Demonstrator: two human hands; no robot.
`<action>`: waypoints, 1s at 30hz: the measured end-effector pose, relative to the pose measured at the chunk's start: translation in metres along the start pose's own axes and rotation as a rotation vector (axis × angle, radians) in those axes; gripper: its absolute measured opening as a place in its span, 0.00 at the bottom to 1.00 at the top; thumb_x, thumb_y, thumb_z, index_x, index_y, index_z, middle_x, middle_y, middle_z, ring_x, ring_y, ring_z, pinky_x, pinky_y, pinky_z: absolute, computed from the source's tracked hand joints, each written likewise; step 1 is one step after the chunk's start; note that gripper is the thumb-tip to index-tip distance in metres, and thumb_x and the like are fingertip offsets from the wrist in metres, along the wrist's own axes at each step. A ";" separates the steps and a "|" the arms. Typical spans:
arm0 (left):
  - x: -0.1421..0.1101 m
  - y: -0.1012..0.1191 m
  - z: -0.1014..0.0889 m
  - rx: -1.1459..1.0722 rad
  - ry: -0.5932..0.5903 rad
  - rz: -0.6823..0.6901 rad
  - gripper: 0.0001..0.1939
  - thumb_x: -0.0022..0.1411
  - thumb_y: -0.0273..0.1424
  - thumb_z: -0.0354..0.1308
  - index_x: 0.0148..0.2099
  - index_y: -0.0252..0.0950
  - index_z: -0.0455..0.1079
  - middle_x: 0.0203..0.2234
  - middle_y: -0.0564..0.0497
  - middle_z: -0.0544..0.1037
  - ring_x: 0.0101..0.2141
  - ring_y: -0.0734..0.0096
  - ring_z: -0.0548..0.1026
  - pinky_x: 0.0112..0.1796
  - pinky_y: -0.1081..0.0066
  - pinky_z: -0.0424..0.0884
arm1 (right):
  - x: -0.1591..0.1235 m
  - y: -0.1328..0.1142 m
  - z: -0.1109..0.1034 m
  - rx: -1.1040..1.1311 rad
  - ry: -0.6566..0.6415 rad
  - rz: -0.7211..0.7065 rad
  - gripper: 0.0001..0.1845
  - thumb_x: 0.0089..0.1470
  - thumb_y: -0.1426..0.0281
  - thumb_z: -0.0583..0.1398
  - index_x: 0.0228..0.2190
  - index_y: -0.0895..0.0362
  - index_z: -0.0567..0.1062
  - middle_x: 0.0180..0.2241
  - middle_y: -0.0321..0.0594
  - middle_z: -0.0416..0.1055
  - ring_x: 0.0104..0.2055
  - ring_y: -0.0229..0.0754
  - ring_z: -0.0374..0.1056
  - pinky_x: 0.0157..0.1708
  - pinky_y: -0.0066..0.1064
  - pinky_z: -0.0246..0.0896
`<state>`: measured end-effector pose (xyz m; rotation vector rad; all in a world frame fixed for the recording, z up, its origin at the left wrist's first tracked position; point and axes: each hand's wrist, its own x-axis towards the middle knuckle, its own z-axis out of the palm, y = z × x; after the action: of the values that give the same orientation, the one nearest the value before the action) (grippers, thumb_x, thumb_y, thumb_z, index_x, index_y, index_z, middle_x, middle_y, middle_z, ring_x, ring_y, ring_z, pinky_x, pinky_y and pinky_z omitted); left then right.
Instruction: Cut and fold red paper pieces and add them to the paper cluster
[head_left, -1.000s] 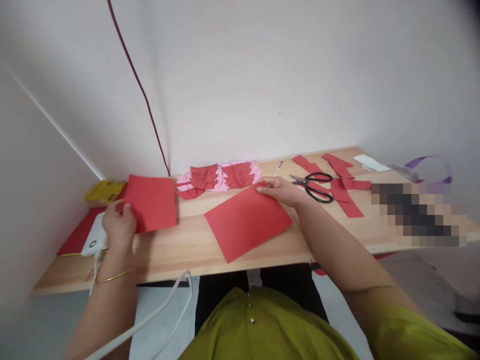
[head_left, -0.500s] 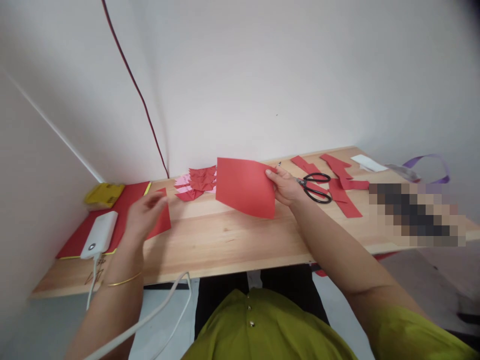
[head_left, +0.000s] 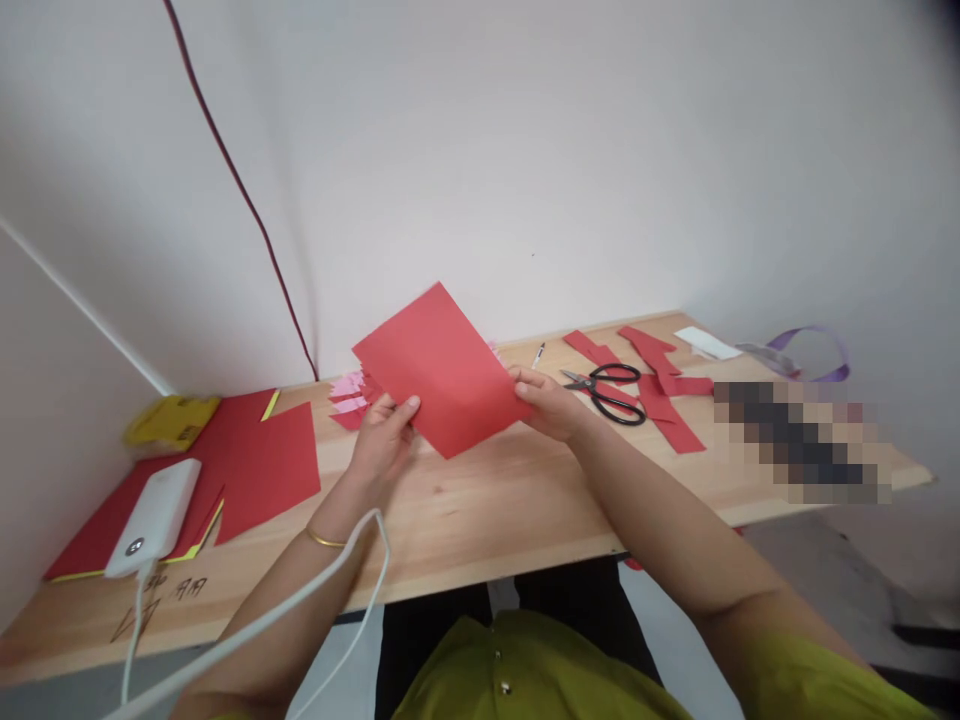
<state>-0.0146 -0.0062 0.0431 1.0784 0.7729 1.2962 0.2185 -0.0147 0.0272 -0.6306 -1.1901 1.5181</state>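
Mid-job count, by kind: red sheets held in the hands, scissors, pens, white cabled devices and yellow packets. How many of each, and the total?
Red sheet, held by left hand and right hand: 1
Scissors: 1
Pen: 1
White cabled device: 1
Yellow packet: 1
Total: 5

Free tabletop [head_left: 487, 520] beneath the red sheet [head_left: 442, 370], white cable [head_left: 285, 604] left, scissors [head_left: 592, 385] right

No legible text: the handwriting [head_left: 187, 587] on the wooden table [head_left: 480, 515] defies reading
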 end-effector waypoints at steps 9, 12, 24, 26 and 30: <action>-0.002 -0.022 -0.026 0.332 -0.126 -0.100 0.18 0.51 0.37 0.63 0.45 0.36 0.73 0.42 0.44 0.78 0.44 0.59 0.75 0.43 0.59 0.72 | -0.001 -0.001 0.006 -0.437 0.014 0.047 0.15 0.50 0.58 0.61 0.34 0.56 0.76 0.35 0.39 0.75 0.39 0.45 0.70 0.37 0.34 0.66; -0.002 -0.023 -0.031 0.413 -0.143 -0.103 0.19 0.52 0.37 0.63 0.46 0.37 0.73 0.42 0.44 0.78 0.44 0.58 0.75 0.44 0.59 0.72 | 0.000 0.003 0.009 -0.449 0.005 0.030 0.15 0.50 0.59 0.62 0.35 0.57 0.77 0.36 0.41 0.75 0.40 0.46 0.71 0.37 0.34 0.67; -0.003 -0.015 -0.029 0.333 -0.113 -0.061 0.14 0.52 0.36 0.62 0.43 0.40 0.73 0.35 0.50 0.79 0.36 0.64 0.77 0.37 0.63 0.73 | 0.001 0.019 0.014 -0.040 0.064 0.084 0.18 0.43 0.67 0.67 0.40 0.52 0.76 0.38 0.38 0.76 0.40 0.43 0.72 0.43 0.39 0.68; -0.004 -0.011 -0.028 0.319 -0.090 -0.045 0.11 0.52 0.35 0.62 0.39 0.39 0.73 0.32 0.51 0.78 0.32 0.66 0.76 0.35 0.64 0.73 | 0.000 0.021 0.016 0.050 0.086 0.130 0.12 0.40 0.68 0.69 0.32 0.53 0.76 0.34 0.37 0.76 0.35 0.42 0.73 0.38 0.37 0.69; -0.003 -0.004 -0.029 0.216 0.017 -0.076 0.10 0.52 0.37 0.62 0.37 0.39 0.72 0.29 0.53 0.78 0.29 0.68 0.76 0.32 0.67 0.72 | 0.002 0.023 0.019 0.133 0.089 0.163 0.10 0.39 0.68 0.69 0.22 0.56 0.72 0.30 0.36 0.75 0.29 0.39 0.71 0.30 0.33 0.67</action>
<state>-0.0397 -0.0037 0.0288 1.1985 0.9749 1.1779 0.1927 -0.0184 0.0135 -0.7115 -0.9806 1.6737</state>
